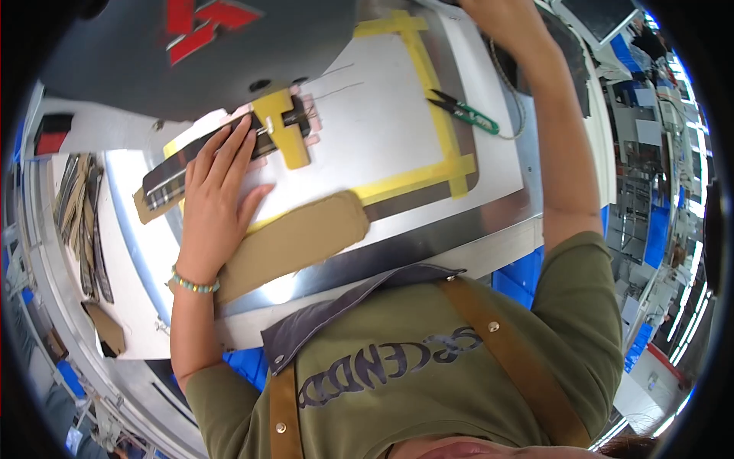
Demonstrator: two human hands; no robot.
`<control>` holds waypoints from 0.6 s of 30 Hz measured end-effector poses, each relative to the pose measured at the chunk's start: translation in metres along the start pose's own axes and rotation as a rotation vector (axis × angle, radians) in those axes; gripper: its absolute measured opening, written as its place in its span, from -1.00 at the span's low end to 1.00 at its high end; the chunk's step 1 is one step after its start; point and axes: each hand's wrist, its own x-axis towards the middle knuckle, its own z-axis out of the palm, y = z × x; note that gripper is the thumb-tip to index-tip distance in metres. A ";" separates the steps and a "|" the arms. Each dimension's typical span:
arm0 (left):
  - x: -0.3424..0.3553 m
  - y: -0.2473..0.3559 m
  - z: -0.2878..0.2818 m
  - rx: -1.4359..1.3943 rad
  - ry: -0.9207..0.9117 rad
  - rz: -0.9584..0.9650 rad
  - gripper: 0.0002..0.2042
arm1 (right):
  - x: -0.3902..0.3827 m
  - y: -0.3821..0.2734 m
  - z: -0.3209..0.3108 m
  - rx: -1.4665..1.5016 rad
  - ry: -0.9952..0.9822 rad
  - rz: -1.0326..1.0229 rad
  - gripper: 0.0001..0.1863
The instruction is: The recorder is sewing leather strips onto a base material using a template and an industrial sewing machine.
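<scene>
My left hand (220,191) lies flat, fingers stretched out, on a dark fabric strip (170,177) with a plaid edge and tan cloth under it. Its fingertips reach close to a yellow guide plate (289,134) below the grey sewing machine head (229,46). Beneath my left wrist runs a long tan cloth piece (298,237) with rounded corners. At the far right, my right hand (501,21) is cut off by the upper edge, so its fingers are hidden. Green-handled thread snips (466,112) with black blades lie to the right on the worktop.
Yellow tape (397,183) borders the white work surface (375,115). Several fabric strips (79,222) hang or lie at the left, with a small tan-and-black piece (105,327) nearer. A cord (516,126) curls by the snips, and a metal table edge (436,237) runs before me.
</scene>
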 end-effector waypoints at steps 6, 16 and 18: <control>0.008 0.002 0.002 -0.006 0.002 0.003 -0.29 | 0.009 0.069 0.063 -0.001 -0.012 -0.018 -0.80; 0.004 0.001 0.000 0.010 0.018 -0.001 -0.31 | -0.019 0.041 0.024 0.061 0.291 0.118 -0.85; 0.005 0.003 0.000 0.007 0.037 0.020 -0.33 | -0.024 0.040 0.022 0.031 0.301 0.074 -0.85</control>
